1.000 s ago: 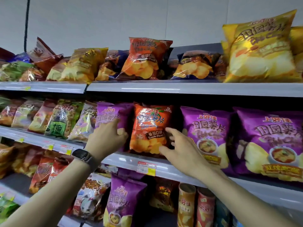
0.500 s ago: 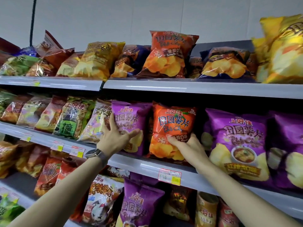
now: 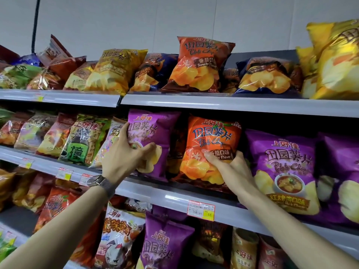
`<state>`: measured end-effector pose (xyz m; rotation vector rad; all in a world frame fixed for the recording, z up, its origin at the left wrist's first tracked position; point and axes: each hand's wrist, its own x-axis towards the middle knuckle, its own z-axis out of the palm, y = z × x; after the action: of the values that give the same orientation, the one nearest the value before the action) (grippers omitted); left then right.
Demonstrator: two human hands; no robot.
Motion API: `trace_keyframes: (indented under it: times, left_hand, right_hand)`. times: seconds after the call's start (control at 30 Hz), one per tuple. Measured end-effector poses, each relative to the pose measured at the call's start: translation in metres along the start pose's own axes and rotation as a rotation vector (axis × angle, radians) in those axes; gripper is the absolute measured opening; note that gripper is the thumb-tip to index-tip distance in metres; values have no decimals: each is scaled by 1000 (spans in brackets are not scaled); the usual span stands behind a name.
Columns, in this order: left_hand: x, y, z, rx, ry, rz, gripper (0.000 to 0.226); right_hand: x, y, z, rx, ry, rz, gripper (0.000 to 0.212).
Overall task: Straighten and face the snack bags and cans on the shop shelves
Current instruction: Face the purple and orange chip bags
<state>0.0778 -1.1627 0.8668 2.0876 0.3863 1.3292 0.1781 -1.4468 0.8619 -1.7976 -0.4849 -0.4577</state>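
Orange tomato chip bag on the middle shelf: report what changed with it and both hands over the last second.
The right hand went from reaching with spread fingers to gripping the orange tomato bag at its lower right, thumb across the front. The bag now stands straighter, face out. The left hand stayed holding the small purple bag beside it. The large purple bag to the right looks unmoved.
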Motion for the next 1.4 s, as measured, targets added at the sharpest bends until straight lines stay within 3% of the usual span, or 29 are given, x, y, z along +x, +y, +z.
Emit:
trace_keyframes:
  times: [0.13,0.3,0.47,0.6,0.8,1.07,1.23,1.4]
  left_hand:
    - [-20,-3,-30,36,-36,-5,107]
    - [-52,-27,-62,5,-21,-76,108]
    - [-72,-48,-88,-2,23,-172,108]
    - [-82,-58,-99,-10,41,-175,110]
    - [-94,-59,-101,-7,3,-144,112]
    - [-86,-42,-76,61,12,-41,104]
    - [-77,-22,-61,35,21,50,106]
    - [-77,18,-43,16,0,133,106]
  right_hand:
    - [1,2,11,33,-15,10,89]
    - [-1,-2,46,5,-20,2,111]
    - [-2,-22,96,16,-105,-18,110]
    - [0,-32,134,-40,-143,23,105]
    - [-1,-37,160,-96,-192,32,114]
    - [1,-36,150,-54,-237,62,118]
    - [-43,-32,111,200,-183,-22,68]
    - [-94,-35,70,31,-436,-207,101]
